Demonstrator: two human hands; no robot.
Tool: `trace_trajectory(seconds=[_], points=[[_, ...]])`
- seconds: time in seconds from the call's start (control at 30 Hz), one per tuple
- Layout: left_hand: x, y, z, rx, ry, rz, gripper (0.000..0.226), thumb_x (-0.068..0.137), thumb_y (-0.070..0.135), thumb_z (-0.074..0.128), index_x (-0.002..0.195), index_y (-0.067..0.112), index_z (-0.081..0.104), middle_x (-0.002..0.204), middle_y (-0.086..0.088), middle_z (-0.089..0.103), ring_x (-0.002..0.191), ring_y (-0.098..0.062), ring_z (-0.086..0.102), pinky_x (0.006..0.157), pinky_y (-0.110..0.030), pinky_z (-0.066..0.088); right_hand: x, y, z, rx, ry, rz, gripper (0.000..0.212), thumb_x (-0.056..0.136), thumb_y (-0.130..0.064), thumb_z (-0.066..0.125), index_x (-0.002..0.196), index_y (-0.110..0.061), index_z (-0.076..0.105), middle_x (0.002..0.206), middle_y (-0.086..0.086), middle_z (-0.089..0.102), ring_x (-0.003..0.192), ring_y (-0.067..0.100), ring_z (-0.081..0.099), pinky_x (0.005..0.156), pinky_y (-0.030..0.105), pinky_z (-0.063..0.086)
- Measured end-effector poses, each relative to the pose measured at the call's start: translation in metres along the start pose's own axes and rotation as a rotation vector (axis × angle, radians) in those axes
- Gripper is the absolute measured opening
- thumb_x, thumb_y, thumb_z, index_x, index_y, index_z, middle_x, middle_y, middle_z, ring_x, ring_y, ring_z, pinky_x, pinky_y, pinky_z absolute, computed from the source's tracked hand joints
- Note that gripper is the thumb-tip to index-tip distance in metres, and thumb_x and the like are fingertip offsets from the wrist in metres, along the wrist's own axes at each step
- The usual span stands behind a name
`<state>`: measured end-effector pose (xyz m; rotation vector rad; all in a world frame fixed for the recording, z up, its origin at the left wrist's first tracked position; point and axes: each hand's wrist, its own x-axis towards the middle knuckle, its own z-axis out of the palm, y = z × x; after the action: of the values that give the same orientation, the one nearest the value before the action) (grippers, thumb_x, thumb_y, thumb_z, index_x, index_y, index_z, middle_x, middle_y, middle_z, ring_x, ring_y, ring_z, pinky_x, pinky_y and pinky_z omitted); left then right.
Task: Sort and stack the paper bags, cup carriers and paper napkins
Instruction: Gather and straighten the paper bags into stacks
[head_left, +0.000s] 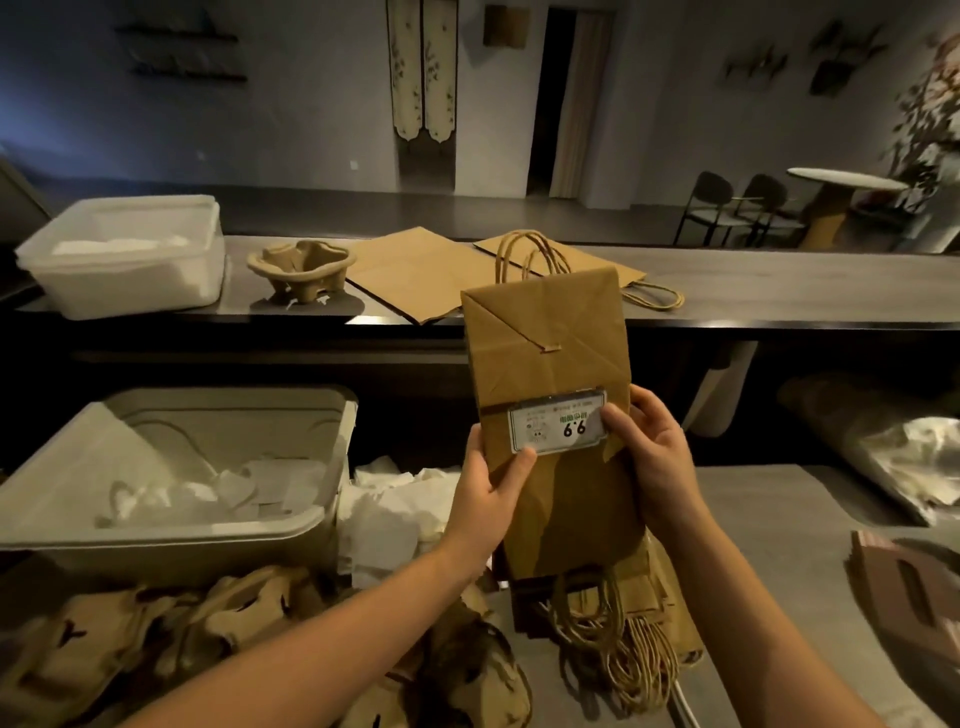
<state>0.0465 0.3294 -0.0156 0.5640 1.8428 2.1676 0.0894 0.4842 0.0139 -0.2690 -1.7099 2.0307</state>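
I hold a folded brown paper bag (545, 348) upright in front of me, its bottom flap up and a white price label (556, 428) facing me. My left hand (493, 483) grips its left edge, thumb at the label's lower corner. My right hand (657, 457) grips the right edge, thumb on the label. Flat paper bags (415, 270) with twine handles lie on the raised counter behind. A moulded cup carrier (301, 270) stands there too. More cup carriers (156, 634) are heaped at lower left, loose napkins (395, 509) lie in the middle, and stacked bags (623, 644) lie below my hands.
A lidded white plastic box (130, 254) sits at the raised counter's left end. An open beige bin (291, 525) holding napkins stands on the lower table at left. Brown card pieces (904, 587) lie at the right edge. Chairs and a round table stand far right.
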Motion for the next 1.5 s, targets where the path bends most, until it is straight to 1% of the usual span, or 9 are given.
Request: trace_trajectory(seconds=[0.23, 0.4, 0.5, 0.63, 0.77, 0.97, 1.17, 1.3, 1.5], points=[[0.025, 0.040, -0.032, -0.144, -0.138, -0.166, 0.021, 0.090, 0.034, 0.050, 0.111, 0.032, 0.054, 0.114, 0.002, 0.060, 0.102, -0.014, 0.058, 0.077, -0.028, 0.050, 0.031, -0.028, 0.030, 0.041, 0.049, 0.006, 0.034, 0.089, -0.024, 0.059, 0.122, -0.016, 0.055, 0.104, 0.006, 0.070, 0.093, 0.019, 0.069, 0.073, 0.030, 0.058], [0.023, 0.033, -0.054, -0.083, -0.252, -0.327, 0.057, 0.062, 0.062, 0.072, 0.109, 0.038, 0.052, 0.118, 0.002, 0.059, 0.116, -0.023, 0.052, 0.105, -0.046, 0.037, 0.048, -0.039, 0.049, 0.083, 0.069, 0.017, 0.027, 0.092, -0.026, 0.056, 0.117, -0.017, 0.059, 0.099, 0.004, 0.072, 0.089, 0.016, 0.070, 0.070, 0.029, 0.058], [0.025, 0.030, -0.064, -0.051, -0.315, -0.352, 0.083, 0.043, 0.049, 0.089, 0.114, 0.038, 0.048, 0.123, -0.002, 0.056, 0.119, -0.025, 0.051, 0.106, -0.048, 0.038, 0.056, -0.039, 0.059, 0.050, 0.058, 0.002, 0.026, 0.092, -0.026, 0.055, 0.115, -0.015, 0.062, 0.098, 0.004, 0.073, 0.089, 0.017, 0.070, 0.073, 0.029, 0.058], [0.028, 0.030, -0.071, 0.004, -0.287, -0.249, 0.059, 0.077, 0.006, 0.069, 0.117, 0.038, 0.041, 0.116, 0.002, 0.056, 0.103, -0.009, 0.057, 0.076, -0.019, 0.051, 0.064, -0.040, 0.068, 0.060, 0.071, -0.006, 0.021, 0.094, -0.028, 0.054, 0.109, -0.018, 0.064, 0.095, 0.002, 0.073, 0.086, 0.015, 0.070, 0.067, 0.025, 0.056], [0.029, 0.036, -0.068, 0.001, -0.231, -0.216, 0.040, 0.086, 0.015, 0.060, 0.114, 0.037, 0.042, 0.110, 0.007, 0.058, 0.096, -0.003, 0.058, 0.067, -0.012, 0.050, 0.075, -0.042, 0.073, 0.061, 0.120, -0.003, 0.014, 0.094, -0.030, 0.053, 0.101, -0.023, 0.063, 0.096, 0.002, 0.071, 0.091, 0.017, 0.066, 0.077, 0.031, 0.054], [0.034, 0.036, -0.062, -0.100, -0.131, -0.197, 0.029, 0.088, 0.024, 0.053, 0.113, 0.038, 0.048, 0.117, 0.000, 0.061, 0.111, -0.019, 0.058, 0.098, -0.041, 0.046, 0.081, -0.048, 0.077, 0.183, 0.136, -0.014, 0.020, 0.096, -0.027, 0.050, 0.112, -0.020, 0.059, 0.102, 0.003, 0.070, 0.096, 0.017, 0.067, 0.084, 0.035, 0.054], [0.038, 0.038, -0.067, -0.126, -0.091, -0.182, 0.030, 0.095, 0.023, 0.045, 0.118, 0.042, 0.047, 0.110, -0.001, 0.067, 0.102, -0.022, 0.066, 0.091, -0.042, 0.052, 0.083, -0.044, 0.075, 0.186, 0.138, 0.000, 0.021, 0.096, -0.026, 0.050, 0.114, -0.019, 0.057, 0.098, 0.002, 0.070, 0.087, 0.016, 0.068, 0.071, 0.030, 0.057], [0.042, 0.038, -0.074, -0.145, -0.064, -0.176, 0.035, 0.086, 0.030, 0.051, 0.120, 0.040, 0.049, 0.112, -0.002, 0.067, 0.098, -0.023, 0.067, 0.079, -0.039, 0.055, 0.085, -0.038, 0.072, 0.155, 0.146, 0.025, 0.024, 0.095, -0.029, 0.052, 0.117, -0.021, 0.057, 0.105, 0.003, 0.068, 0.096, 0.019, 0.066, 0.077, 0.035, 0.054], [0.046, 0.039, -0.083, -0.126, -0.023, -0.133, 0.030, 0.084, 0.029, 0.052, 0.111, 0.043, 0.048, 0.109, 0.000, 0.067, 0.100, -0.021, 0.066, 0.088, -0.040, 0.051, 0.083, -0.032, 0.067, 0.228, 0.209, 0.074, 0.022, 0.097, -0.027, 0.047, 0.117, -0.021, 0.056, 0.100, 0.004, 0.069, 0.091, 0.019, 0.066, 0.072, 0.035, 0.053]])
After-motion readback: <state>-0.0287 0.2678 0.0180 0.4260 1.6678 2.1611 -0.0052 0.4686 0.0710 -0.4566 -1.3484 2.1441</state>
